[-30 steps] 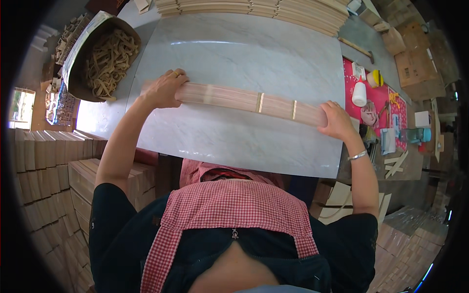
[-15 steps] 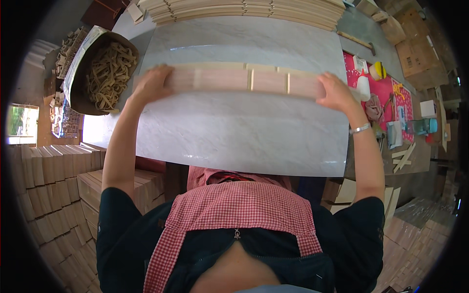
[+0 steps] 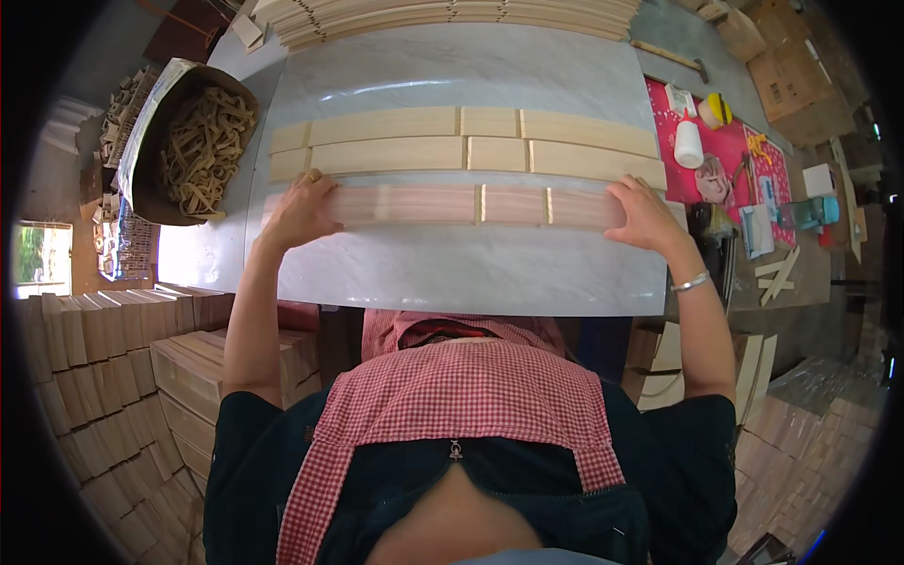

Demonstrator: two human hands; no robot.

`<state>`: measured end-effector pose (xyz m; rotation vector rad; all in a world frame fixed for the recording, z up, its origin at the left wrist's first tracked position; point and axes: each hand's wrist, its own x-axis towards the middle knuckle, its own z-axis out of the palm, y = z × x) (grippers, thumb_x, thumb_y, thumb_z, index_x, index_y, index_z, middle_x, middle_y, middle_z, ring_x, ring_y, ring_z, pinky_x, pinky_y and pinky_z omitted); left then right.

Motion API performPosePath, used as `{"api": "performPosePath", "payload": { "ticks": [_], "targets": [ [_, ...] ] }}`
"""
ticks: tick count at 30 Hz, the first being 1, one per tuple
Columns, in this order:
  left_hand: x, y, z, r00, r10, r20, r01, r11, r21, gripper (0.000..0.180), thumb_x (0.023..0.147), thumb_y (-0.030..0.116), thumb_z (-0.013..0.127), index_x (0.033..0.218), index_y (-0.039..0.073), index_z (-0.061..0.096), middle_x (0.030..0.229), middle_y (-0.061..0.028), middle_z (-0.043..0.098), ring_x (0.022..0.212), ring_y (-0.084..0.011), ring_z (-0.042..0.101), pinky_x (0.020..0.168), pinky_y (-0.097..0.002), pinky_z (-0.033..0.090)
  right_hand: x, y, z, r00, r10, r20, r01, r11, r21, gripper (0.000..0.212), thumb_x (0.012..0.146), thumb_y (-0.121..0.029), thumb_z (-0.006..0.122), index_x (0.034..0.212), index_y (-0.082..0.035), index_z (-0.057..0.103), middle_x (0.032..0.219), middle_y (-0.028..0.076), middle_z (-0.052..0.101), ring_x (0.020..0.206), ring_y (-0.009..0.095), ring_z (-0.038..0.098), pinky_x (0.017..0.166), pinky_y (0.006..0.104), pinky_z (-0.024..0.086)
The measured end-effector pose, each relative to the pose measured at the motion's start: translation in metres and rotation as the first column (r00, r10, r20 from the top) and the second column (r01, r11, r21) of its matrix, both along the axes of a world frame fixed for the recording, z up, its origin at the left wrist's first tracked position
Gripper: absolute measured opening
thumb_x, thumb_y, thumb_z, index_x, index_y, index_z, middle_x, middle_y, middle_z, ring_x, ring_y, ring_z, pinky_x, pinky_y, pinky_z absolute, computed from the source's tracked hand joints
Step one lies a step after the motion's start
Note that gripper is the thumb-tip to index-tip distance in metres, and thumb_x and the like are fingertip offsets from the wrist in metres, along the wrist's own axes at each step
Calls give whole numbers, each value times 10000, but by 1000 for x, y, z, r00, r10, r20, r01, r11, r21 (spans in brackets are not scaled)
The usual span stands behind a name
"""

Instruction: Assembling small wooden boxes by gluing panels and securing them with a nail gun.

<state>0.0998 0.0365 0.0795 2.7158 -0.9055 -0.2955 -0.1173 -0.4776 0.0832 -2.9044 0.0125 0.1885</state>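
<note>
Three long pale wooden slats lie crosswise, one behind another, on a grey marbled tabletop. Narrow grooves cut across each of them. The nearest slat is pinkish and slightly blurred. My left hand grips its left end and my right hand its right end, thumbs on the near edge. Just beyond it lie the middle slat and the far slat, both more yellow, side by side and untouched by my fingers except perhaps near the ends, where I cannot tell.
A box of curled wooden strips stands at the left. Stacked grooved slats line the far edge. On the right are a hammer, a white glue bottle, a yellow tape roll and a teal bottle. Wood blocks are piled lower left.
My hands have come nearer to me with a pinkish slat. Two yellower slats now show behind it, where my hands held wood before. The whole view has shifted slightly.
</note>
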Motion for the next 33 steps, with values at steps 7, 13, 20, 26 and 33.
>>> {"api": "performPosePath", "payload": {
  "ticks": [7,13,20,26,33],
  "targets": [
    [-15,6,6,988,4,156,11,995,-97,668,627,145,899,1241,39,658,1179,-121,615,1089,-317,573,978,-414,490,-8,3,7,984,-14,178,15,1000,-3,548,659,-147,871,1130,-47,609,1149,113,590,1085,339,572,994,418,479],
    [-67,27,-14,999,33,-3,-33,992,-119,641,638,158,909,1223,59,666,1192,-116,594,1097,-323,567,980,-421,488,-56,16,3,998,-29,50,25,997,76,583,648,-172,888,1151,-67,614,1168,109,584,1101,330,561,989,413,471],
    [-84,32,-24,992,113,56,-98,970,-224,675,627,216,928,1224,60,656,1256,-133,537,1135,-347,558,964,-446,500,-86,25,-6,977,-97,192,81,993,86,587,660,-219,888,1167,-78,628,1191,94,573,1098,319,547,975,416,459],
    [-137,92,-65,994,105,19,-93,941,-326,793,652,304,922,1346,104,595,1517,-146,438,1346,-423,463,1074,-518,431,-132,51,-19,957,-126,261,88,984,155,517,700,-215,860,1156,-82,657,1232,88,570,1134,311,531,1007,412,442],
    [-107,72,-75,937,113,331,-66,986,-152,832,714,358,881,1441,139,541,1586,-128,406,1434,-416,400,1149,-534,339,-118,50,-41,887,-240,394,177,966,190,455,744,-235,837,1141,-82,674,1214,81,585,1114,304,543,973,399,453]
  ]
}}
